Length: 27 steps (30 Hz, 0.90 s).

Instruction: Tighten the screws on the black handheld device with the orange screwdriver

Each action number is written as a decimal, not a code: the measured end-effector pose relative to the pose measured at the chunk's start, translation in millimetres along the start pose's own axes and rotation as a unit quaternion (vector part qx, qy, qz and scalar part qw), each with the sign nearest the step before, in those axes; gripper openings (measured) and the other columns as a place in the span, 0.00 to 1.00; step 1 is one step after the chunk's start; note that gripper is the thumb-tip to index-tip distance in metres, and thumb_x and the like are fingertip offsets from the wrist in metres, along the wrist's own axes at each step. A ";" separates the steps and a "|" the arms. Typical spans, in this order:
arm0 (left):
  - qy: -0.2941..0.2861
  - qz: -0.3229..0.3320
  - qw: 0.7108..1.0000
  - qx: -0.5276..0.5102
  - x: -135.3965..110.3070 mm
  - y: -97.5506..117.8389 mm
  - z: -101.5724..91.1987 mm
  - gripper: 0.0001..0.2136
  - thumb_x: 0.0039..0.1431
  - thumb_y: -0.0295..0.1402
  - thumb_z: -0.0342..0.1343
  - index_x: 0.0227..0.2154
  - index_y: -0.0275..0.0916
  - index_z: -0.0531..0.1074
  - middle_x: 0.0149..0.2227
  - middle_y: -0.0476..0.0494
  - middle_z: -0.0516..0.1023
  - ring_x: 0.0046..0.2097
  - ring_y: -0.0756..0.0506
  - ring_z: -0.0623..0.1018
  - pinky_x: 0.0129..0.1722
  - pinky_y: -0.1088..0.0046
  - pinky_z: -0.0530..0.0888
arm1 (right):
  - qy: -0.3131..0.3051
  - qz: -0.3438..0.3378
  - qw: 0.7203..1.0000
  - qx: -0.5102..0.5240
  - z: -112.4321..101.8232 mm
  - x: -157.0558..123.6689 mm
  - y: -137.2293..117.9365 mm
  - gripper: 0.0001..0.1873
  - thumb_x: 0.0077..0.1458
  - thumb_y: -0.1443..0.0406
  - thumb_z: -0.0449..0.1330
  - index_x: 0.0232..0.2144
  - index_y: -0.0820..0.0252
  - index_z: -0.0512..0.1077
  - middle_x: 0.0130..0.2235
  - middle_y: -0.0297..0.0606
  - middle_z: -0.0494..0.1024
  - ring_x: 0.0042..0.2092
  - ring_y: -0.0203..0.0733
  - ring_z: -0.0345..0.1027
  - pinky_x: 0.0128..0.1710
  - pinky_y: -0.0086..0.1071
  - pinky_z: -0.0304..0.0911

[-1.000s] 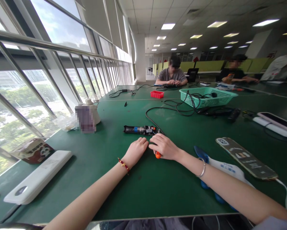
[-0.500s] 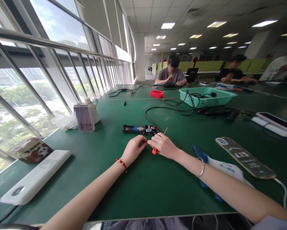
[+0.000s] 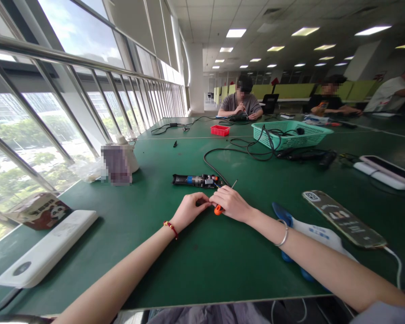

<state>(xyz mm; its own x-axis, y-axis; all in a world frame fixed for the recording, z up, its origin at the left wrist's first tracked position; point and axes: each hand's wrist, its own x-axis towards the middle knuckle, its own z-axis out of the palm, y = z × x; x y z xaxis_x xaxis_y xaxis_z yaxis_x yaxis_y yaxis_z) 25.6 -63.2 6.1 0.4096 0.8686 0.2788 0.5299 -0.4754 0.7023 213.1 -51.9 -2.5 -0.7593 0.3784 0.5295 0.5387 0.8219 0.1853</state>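
My right hand point(image 3: 232, 204) is closed around a screwdriver with an orange handle point(image 3: 218, 209); its thin metal shaft point(image 3: 235, 183) sticks out past the knuckles, pointing up and away. My left hand point(image 3: 193, 208) is closed, thumb and fingertips pinched together close to the right fingertips. Whatever lies between those fingertips is too small or hidden to make out. Just beyond both hands, a black cylindrical device point(image 3: 196, 181) with a blue band lies on the green table point(image 3: 175, 274). Small parts and thin wires show at its right end, and a black cable point(image 3: 211, 165) runs from there.
A teal basket point(image 3: 292, 141) with cables and a red tray point(image 3: 220, 130) stand farther back. On the right lie a phone point(image 3: 344, 219) and a blue-and-white item point(image 3: 319, 235) under my forearm. A white power bank-like block point(image 3: 47, 248) sits left. Co-workers point(image 3: 242, 101) sit across the table.
My left fingertips have shifted slightly right, closer to the right hand's. The view has moved a little. Across the table, the co-worker's head is lowered a bit.
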 end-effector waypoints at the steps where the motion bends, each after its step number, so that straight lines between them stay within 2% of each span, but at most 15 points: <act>1: 0.000 0.000 1.000 0.000 -0.1 0.4 -0.2 0.05 0.52 0.33 0.55 0.27 0.36 0.73 0.28 0.49 0.77 0.31 0.49 0.74 0.34 0.77 0.69 | 0.000 0.000 1.000 0.003 0.1 0.0 0.4 0.07 0.56 0.73 0.50 0.31 0.62 0.68 0.29 0.36 0.71 0.32 0.39 0.59 0.37 0.33 0.53; 27: -0.029 0.029 0.999 0.032 -0.7 0.3 -2.3 0.05 0.53 0.33 0.54 0.28 0.37 0.73 0.29 0.48 0.77 0.31 0.49 0.74 0.34 0.75 0.69 | -0.017 0.012 0.998 0.055 -1.3 -1.7 1.8 0.06 0.54 0.73 0.52 0.31 0.61 0.68 0.28 0.35 0.73 0.31 0.37 0.61 0.34 0.31 0.53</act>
<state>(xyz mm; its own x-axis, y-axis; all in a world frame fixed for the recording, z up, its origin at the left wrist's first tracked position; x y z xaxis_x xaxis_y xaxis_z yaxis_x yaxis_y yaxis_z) 23.7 -63.6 7.6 0.4824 0.8308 0.2776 0.5503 -0.5341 0.6418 215.8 -51.6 -2.0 -0.7594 0.4114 0.5041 0.5150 0.8535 0.0792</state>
